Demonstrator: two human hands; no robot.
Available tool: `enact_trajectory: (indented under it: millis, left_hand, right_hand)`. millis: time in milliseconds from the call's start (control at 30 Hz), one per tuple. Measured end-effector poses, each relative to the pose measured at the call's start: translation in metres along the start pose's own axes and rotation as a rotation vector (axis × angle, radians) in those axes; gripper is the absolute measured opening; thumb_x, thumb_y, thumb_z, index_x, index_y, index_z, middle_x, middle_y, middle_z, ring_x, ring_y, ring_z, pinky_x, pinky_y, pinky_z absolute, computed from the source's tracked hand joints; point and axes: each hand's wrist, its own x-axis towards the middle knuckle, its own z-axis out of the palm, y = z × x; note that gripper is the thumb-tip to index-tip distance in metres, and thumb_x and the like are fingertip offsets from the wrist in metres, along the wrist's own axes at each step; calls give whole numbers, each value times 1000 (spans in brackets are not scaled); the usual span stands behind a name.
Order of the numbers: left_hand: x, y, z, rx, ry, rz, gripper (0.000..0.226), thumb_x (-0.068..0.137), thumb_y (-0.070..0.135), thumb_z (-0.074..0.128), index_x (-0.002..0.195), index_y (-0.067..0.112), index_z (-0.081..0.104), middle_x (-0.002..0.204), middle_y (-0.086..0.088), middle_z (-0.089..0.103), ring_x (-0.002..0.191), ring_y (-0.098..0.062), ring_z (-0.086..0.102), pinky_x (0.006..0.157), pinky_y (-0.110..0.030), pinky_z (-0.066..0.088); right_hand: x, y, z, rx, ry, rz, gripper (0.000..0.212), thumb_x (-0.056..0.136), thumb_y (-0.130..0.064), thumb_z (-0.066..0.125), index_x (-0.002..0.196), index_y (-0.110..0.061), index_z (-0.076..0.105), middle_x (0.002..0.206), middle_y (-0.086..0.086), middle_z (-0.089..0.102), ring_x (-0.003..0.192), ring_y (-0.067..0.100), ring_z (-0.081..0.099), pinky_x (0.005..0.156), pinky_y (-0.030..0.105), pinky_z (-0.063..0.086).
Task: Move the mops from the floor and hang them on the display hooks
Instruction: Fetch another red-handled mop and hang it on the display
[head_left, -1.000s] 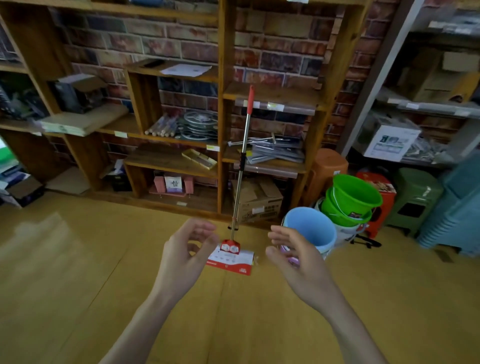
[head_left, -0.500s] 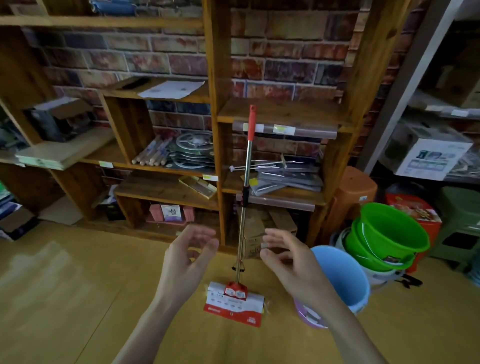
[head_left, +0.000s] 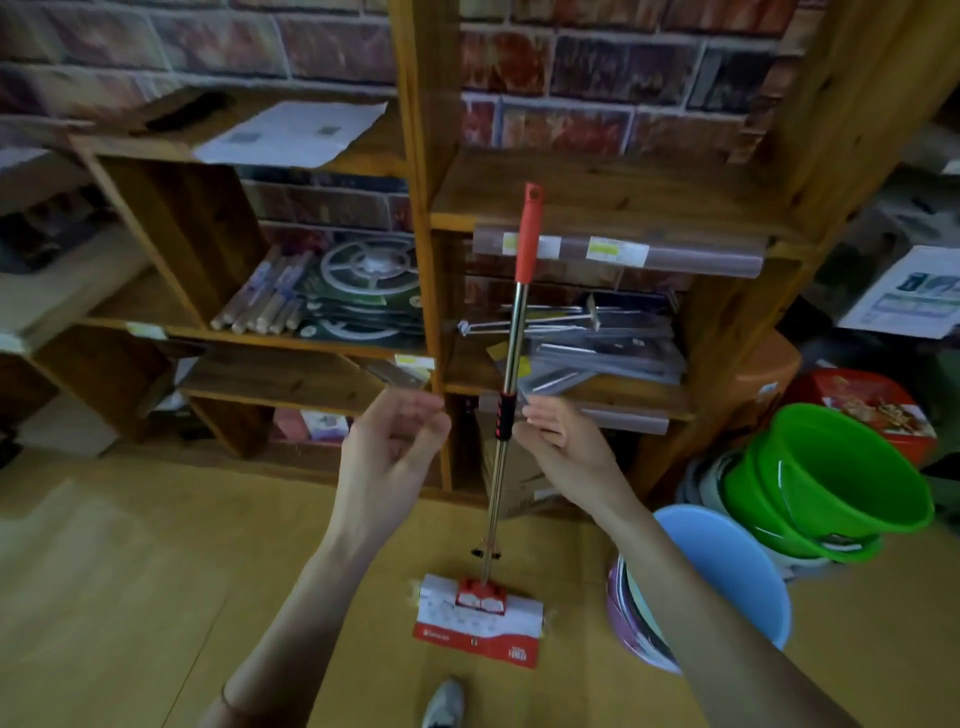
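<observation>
Mop (head_left: 508, 415): standing upright at frame centre, head resting on floor (head_left: 130, 571). Left hand (head_left: 387, 457), right hand (head_left: 563, 447): hovering either side, fingers loosely spread, gripping nothing.

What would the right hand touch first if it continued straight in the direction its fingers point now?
Probably the mop. The right hand points up and left toward the black grip on the mop's pole, very close, with nothing between them. Depth is unclear, so it might pass just in front.

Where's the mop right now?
The mop stands upright at centre, its head on the floor before the wooden shelves, left of the blue bucket.
</observation>
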Motion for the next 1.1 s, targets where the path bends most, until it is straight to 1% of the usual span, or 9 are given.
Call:
enact_trajectory:
  millis: [67, 167, 333, 467, 600, 767, 867, 1000, 1100]
  left_hand:
    - [32, -14, -5, -2, -21, 3, 20, 91, 29, 68, 104, 16, 73, 91, 5, 76, 80, -4, 69, 64, -12, 46]
    - [73, -36, -14, -6, -57, -19, 19, 92, 28, 68, 105, 15, 73, 92, 5, 76, 77, -2, 68, 61, -10, 45]
    - [110, -76, -33, 19, -113, -63, 13, 94, 24, 72, 106, 20, 73, 92, 9, 76, 80, -9, 71, 62, -21, 53]
    - [127, -98, -45, 59, -135, -97, 12, 95, 12, 73, 105, 19, 73, 92, 16, 76, 79, -3, 71, 65, -15, 52]
    - [135, -107, -52, 64, -150, -90, 12, 93, 24, 74, 104, 19, 73, 93, 15, 76, 83, -5, 72, 68, -14, 53]
    - [138, -103, -54, 52, -170, -83, 22, 89, 30, 68, 106, 18, 73, 96, 19, 75, 88, -4, 72, 69, -13, 52]
    - [136, -97, -53, 22, -197, -77, 21, 89, 30, 68, 106, 19, 73, 95, 17, 75, 86, -4, 71, 68, -15, 52]
    - [136, -84, -41, -15, -228, -55, 11, 95, 22, 70, 104, 16, 73, 92, 11, 75, 87, -8, 71, 69, -18, 53]
    - [130, -70, -24, -43, -268, -23, 9, 98, 11, 70, 102, 19, 72, 89, 10, 75, 85, -8, 71, 67, -17, 52]
  right_hand:
    - [56, 3, 11, 10, 33, 52, 48, 97, -37, 65, 138, -15, 54, 137, -2, 59, 115, 0, 56, 81, 0, 41]
    - [138, 14, 22, -28, 95, 160, 22, 95, -29, 65, 113, -21, 56, 125, 7, 65, 100, 4, 64, 81, 16, 46]
    - [233, 44, 35, -23, 283, 370, 43, 91, -26, 70, 125, -8, 51, 104, 1, 60, 98, 24, 66, 67, 24, 47]
    - [269, 60, 42, 88, 365, 471, 17, 92, -18, 70, 102, -14, 56, 83, 0, 59, 86, 22, 64, 65, 29, 42]
    - [281, 62, 45, 242, 370, 523, 14, 95, -19, 68, 101, -7, 64, 79, 5, 69, 64, 10, 64, 55, 21, 47]
    - [268, 64, 56, 252, 436, 549, 18, 90, -18, 66, 78, -13, 54, 57, 4, 51, 49, 17, 51, 56, 26, 46]
    - [247, 63, 62, 262, 478, 547, 14, 87, -20, 67, 84, -13, 55, 58, 1, 51, 48, 15, 50, 58, 29, 45]
    - [214, 42, 62, 283, 543, 496, 22, 84, -23, 69, 98, -8, 63, 56, -3, 53, 39, 6, 50, 40, 18, 41]
    - [170, 14, 47, 308, 608, 454, 26, 81, -28, 70, 98, -10, 62, 59, -2, 56, 42, 7, 54, 49, 25, 44]
